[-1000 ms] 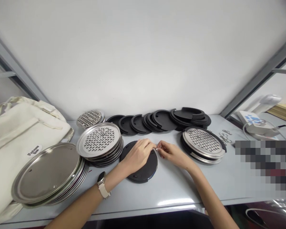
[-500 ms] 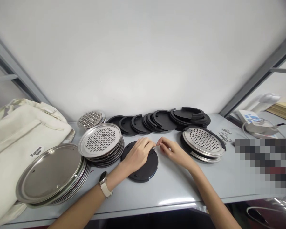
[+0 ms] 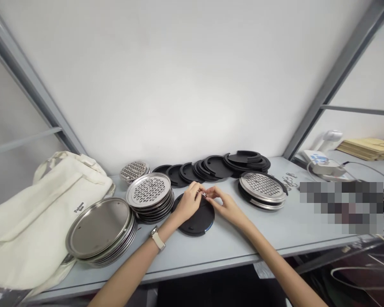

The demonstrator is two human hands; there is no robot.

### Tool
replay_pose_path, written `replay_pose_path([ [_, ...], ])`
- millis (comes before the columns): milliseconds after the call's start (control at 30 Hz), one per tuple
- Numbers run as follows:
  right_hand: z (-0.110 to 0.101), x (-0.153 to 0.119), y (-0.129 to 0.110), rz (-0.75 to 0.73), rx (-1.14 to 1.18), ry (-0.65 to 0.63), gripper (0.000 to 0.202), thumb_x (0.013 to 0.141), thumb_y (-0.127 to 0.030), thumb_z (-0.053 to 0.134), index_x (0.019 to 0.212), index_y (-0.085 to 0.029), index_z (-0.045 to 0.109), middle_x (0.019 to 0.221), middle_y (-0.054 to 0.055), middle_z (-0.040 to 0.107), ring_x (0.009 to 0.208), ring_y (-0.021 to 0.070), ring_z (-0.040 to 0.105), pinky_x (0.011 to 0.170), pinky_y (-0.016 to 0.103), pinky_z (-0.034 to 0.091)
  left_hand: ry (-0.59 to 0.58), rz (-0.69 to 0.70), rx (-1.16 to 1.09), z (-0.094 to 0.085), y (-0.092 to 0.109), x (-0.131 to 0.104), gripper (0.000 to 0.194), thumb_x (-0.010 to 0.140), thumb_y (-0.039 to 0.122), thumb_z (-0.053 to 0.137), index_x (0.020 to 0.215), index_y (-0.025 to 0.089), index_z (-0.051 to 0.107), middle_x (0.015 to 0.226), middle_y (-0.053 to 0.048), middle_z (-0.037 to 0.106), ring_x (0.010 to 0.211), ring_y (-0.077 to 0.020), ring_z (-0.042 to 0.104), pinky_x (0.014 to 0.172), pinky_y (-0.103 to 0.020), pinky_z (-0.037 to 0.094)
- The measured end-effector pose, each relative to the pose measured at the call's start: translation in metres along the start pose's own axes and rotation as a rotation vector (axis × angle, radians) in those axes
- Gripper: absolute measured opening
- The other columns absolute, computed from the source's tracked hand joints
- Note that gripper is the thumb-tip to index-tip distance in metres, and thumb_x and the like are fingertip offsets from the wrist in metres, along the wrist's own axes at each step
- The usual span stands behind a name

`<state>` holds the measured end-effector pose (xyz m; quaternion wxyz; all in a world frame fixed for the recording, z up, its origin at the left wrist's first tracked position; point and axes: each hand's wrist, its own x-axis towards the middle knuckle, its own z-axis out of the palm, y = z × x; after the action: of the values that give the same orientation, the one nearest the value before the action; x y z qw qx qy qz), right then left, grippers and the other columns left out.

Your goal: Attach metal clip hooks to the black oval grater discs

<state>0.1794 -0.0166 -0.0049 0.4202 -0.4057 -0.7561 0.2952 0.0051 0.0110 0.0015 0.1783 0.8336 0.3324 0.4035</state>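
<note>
My left hand (image 3: 189,201), wearing a wristwatch (image 3: 157,238), rests over a round black disc (image 3: 196,224) that lies flat on the table. Its fingers are pinched together at the disc's far edge. From the right, my right hand (image 3: 226,205) meets it there, thumb and fingertips closed too. Between the two sets of fingertips shows a small shiny metal piece (image 3: 204,195), mostly covered, so its exact kind cannot be made out. Beside the disc on the left stands a stack of round metal graters (image 3: 149,190). To the right lies another grater stack with black rims (image 3: 262,186).
Round metal trays (image 3: 99,228) are stacked at the front left, beside a cream bag (image 3: 48,217). Black round holders (image 3: 219,166) line the wall, with a small grater (image 3: 134,170) at their left. Loose metal clasps (image 3: 288,181) and a white device (image 3: 323,164) sit at right.
My right hand has moved left, closing the gap to my left hand at the metal piece. The view has shifted, while the disc and stacks stay in the same arrangement.
</note>
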Motion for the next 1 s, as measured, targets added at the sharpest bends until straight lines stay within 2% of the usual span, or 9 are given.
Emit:
replay_pose_path([
  [133, 0.01, -0.011, 0.008, -0.039, -0.137, 0.135, 0.013, 0.091, -0.027, 0.043, 0.099, -0.02, 0.052, 0.097, 0.008, 0.061, 0.092, 0.0207, 0.058, 0.087, 0.039, 0.047, -0.043, 0.029, 0.038, 0.001, 0.001, -0.001, 0.014, 0.09, 0.008, 0.04, 0.094, 0.018, 0.049, 0.095, -0.004, 0.053, 0.093, -0.0169, 0.055, 0.085, -0.033, 0.047],
  [300, 0.006, -0.015, 0.019, 0.025, -0.208, 0.245, 0.016, 0.09, -0.024, 0.041, 0.099, -0.019, 0.053, 0.092, 0.008, 0.063, 0.086, 0.0207, 0.059, 0.084, 0.04, 0.048, -0.12, 0.052, 0.295, 0.003, 0.001, -0.006, 0.018, 0.09, 0.009, 0.04, 0.105, 0.017, 0.048, 0.103, -0.007, 0.052, 0.102, -0.0211, 0.052, 0.091, -0.04, 0.044],
  [400, 0.009, -0.014, 0.02, 0.021, -0.214, 0.237, 0.02, 0.091, -0.022, 0.04, 0.104, -0.018, 0.055, 0.091, 0.008, 0.064, 0.084, 0.0195, 0.06, 0.082, 0.038, 0.049, -0.164, 0.064, 0.392, 0.003, -0.001, -0.007, 0.018, 0.09, 0.008, 0.037, 0.101, 0.016, 0.049, 0.1, -0.006, 0.053, 0.099, -0.0212, 0.052, 0.09, -0.04, 0.044],
  [500, 0.014, -0.014, 0.017, -0.012, -0.23, 0.211, 0.022, 0.091, -0.021, 0.041, 0.104, -0.018, 0.059, 0.098, 0.009, 0.064, 0.091, 0.0202, 0.059, 0.086, 0.038, 0.047, -0.175, 0.08, 0.417, 0.001, 0.0, -0.007, 0.017, 0.091, 0.009, 0.036, 0.096, 0.016, 0.05, 0.095, -0.006, 0.054, 0.097, -0.0212, 0.052, 0.089, -0.04, 0.044],
  [633, 0.017, -0.015, 0.014, -0.034, -0.25, 0.175, 0.026, 0.091, -0.019, 0.041, 0.109, -0.019, 0.061, 0.098, 0.009, 0.062, 0.092, 0.0205, 0.059, 0.086, 0.036, 0.047, -0.189, 0.1, 0.434, -0.001, 0.007, -0.007, 0.01, 0.089, 0.019, 0.045, 0.098, 0.016, 0.049, 0.098, -0.007, 0.054, 0.099, -0.0232, 0.051, 0.091, -0.042, 0.042],
  [733, 0.016, -0.016, 0.013, -0.029, -0.262, 0.16, 0.027, 0.091, -0.018, 0.042, 0.11, -0.018, 0.061, 0.096, 0.009, 0.062, 0.089, 0.0208, 0.06, 0.084, 0.037, 0.048, -0.194, 0.11, 0.421, -0.002, 0.011, -0.008, 0.032, 0.083, 0.024, 0.055, 0.112, 0.015, 0.045, 0.112, -0.01, 0.053, 0.109, -0.0259, 0.049, 0.096, -0.044, 0.039],
  [800, 0.016, -0.016, 0.013, -0.031, -0.265, 0.15, 0.027, 0.092, -0.018, 0.04, 0.109, -0.018, 0.061, 0.096, 0.01, 0.062, 0.089, 0.0208, 0.06, 0.085, 0.037, 0.047, -0.199, 0.104, 0.411, -0.003, 0.012, -0.008, 0.039, 0.081, 0.023, 0.056, 0.117, 0.015, 0.042, 0.117, -0.012, 0.052, 0.113, -0.0263, 0.047, 0.098, -0.045, 0.037],
  [1000, 0.018, -0.014, 0.014, -0.039, -0.256, 0.137, 0.024, 0.094, -0.019, 0.038, 0.105, -0.017, 0.059, 0.101, 0.012, 0.064, 0.094, 0.0214, 0.06, 0.087, 0.035, 0.046, -0.21, 0.095, 0.363, -0.001, 0.011, -0.007, 0.034, 0.084, 0.019, 0.051, 0.116, 0.018, 0.041, 0.118, -0.01, 0.053, 0.113, -0.0254, 0.049, 0.098, -0.043, 0.038],
])
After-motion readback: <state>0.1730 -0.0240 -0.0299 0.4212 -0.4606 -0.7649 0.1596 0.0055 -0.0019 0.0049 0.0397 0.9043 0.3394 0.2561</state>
